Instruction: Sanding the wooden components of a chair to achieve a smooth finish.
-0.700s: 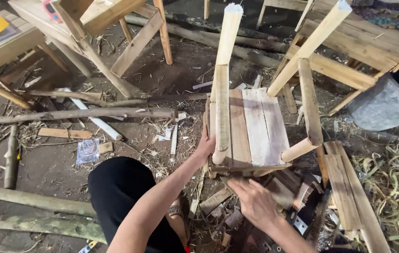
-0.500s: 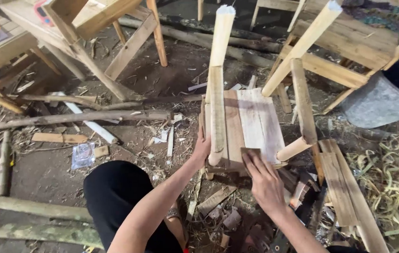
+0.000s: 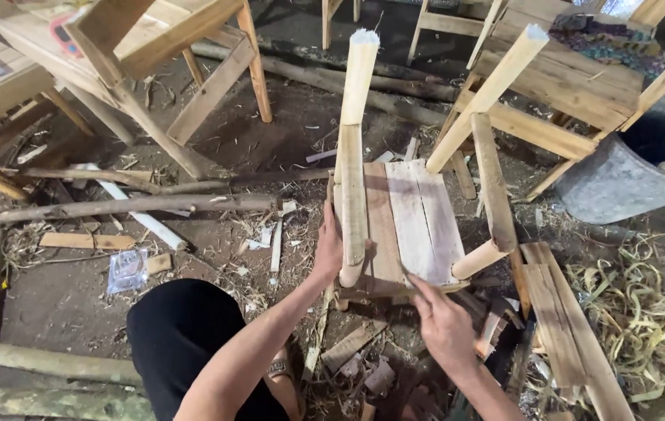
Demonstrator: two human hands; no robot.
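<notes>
A: Where is the wooden stool (image 3: 410, 222) in this view?

B: It sits at the centre of the frame, turned over on the dirt floor (image 3: 75, 292), with the plank underside of its seat facing up and its round legs pointing toward the top of the frame.

A: And the person's hands?

B: They are apart, one at each side of the stool's near end. The left hand (image 3: 328, 248) is wrapped on the left edge of the seat, just beside the left round leg (image 3: 352, 195). The right hand (image 3: 443, 323) lies lower centre, its fingertips (image 3: 414, 282) touching the near edge of the seat planks; it grips nothing that can be made out.

A: What lies around the stool?

B: Wood offcuts (image 3: 352, 343) are scattered on the floor between the two forearms. A flat slatted panel (image 3: 562, 312) lies just to the right of the stool, and pale curled shavings (image 3: 644, 320) are heaped at the right edge. A grey metal tub (image 3: 621, 183) stands at the upper right. Long rough poles (image 3: 114, 206) lie across the left half, with a small clear plastic bag (image 3: 127, 270) near them. Other pale wooden frames (image 3: 161, 47) stand at the upper left and upper right. The person's dark-clothed knee (image 3: 180, 335) fills the lower left centre.
</notes>
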